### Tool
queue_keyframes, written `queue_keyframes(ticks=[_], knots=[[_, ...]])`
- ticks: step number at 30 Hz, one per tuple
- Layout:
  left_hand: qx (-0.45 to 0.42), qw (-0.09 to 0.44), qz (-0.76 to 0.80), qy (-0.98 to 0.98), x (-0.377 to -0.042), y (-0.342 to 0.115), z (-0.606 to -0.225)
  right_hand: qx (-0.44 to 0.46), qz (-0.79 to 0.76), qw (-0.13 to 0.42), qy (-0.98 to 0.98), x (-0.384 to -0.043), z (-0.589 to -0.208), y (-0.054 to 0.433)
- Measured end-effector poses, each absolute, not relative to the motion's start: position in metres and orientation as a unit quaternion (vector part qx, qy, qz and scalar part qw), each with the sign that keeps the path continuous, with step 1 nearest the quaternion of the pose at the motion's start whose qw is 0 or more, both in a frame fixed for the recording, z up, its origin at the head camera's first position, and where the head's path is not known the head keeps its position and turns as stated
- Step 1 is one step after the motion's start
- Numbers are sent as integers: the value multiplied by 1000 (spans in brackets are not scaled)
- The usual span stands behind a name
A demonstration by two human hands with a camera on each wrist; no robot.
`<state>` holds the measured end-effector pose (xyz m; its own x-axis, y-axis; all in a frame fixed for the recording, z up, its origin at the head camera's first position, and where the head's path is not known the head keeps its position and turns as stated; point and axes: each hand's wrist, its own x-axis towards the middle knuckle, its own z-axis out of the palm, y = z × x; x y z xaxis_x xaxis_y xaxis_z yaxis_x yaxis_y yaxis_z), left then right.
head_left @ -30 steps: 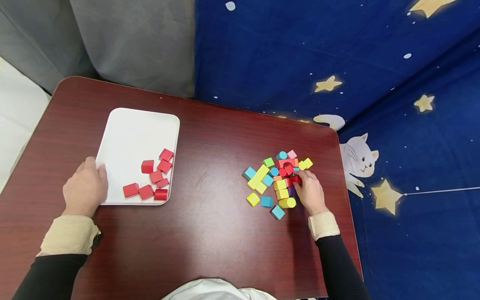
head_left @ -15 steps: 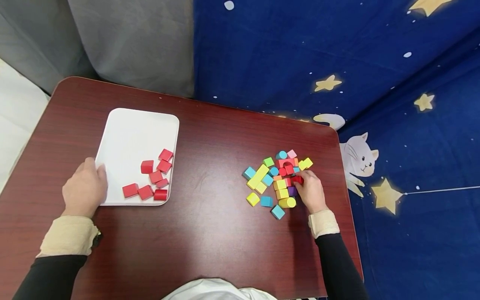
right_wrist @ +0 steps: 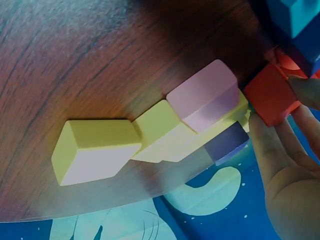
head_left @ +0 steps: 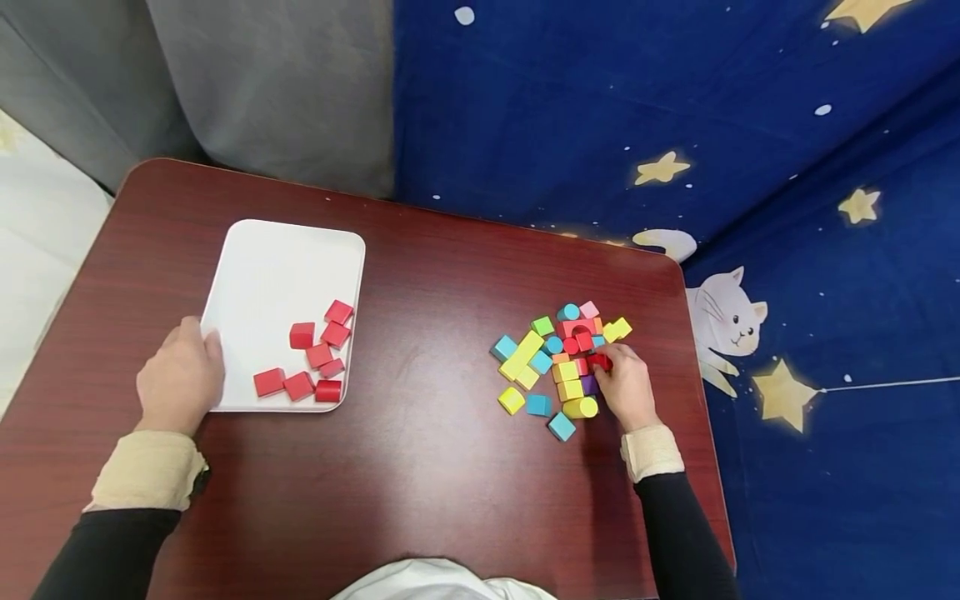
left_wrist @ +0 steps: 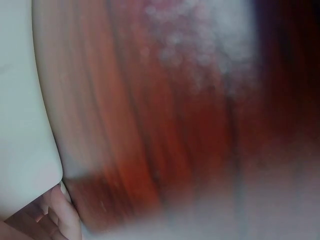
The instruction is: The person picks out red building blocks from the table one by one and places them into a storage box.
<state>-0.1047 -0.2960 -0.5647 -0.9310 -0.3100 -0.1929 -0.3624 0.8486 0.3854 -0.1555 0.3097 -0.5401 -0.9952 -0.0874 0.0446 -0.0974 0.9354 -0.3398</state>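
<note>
My left hand (head_left: 180, 377) grips the left edge of a white tray (head_left: 281, 267). In the left wrist view its fingers (left_wrist: 64, 212) curl at the corner of the tray, partly hidden under it. Several red blocks lie in the tray's lower right part, among them a red cylinder (head_left: 327, 391). At the right side of a pile of coloured blocks, my right hand (head_left: 628, 387) pinches a red block (right_wrist: 272, 95) between thumb and fingers. Close beside it are a purple block (head_left: 589, 384), a red arch (head_left: 576, 327) and yellow blocks (head_left: 568, 390).
Blue, yellow, green, orange and pink blocks crowd the pile, with a blue cube (head_left: 562, 427) at its near side. The brown table (head_left: 435, 467) ends just right of the right hand. A blue star-patterned curtain (head_left: 540, 108) hangs behind.
The red block in the right hand has come slightly right, away from the neighbouring pinkish-red piece. The left hand keeps its hold on the tray. The head view has shifted a little.
</note>
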Motion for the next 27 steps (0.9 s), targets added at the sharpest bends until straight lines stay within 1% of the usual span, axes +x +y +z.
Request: queue_keyframes(ticks=[13, 19, 27], knots=[[-174, 44, 213, 960, -104, -296, -566, 75, 187, 63, -977, -158, -512, 293], [-180, 52, 213, 959, -103, -296, -567, 97, 183, 74, -975, -161, -498, 278], [-181, 47, 214, 959, -103, -296, -567, 121, 184, 84, -972, -163, -483, 260]])
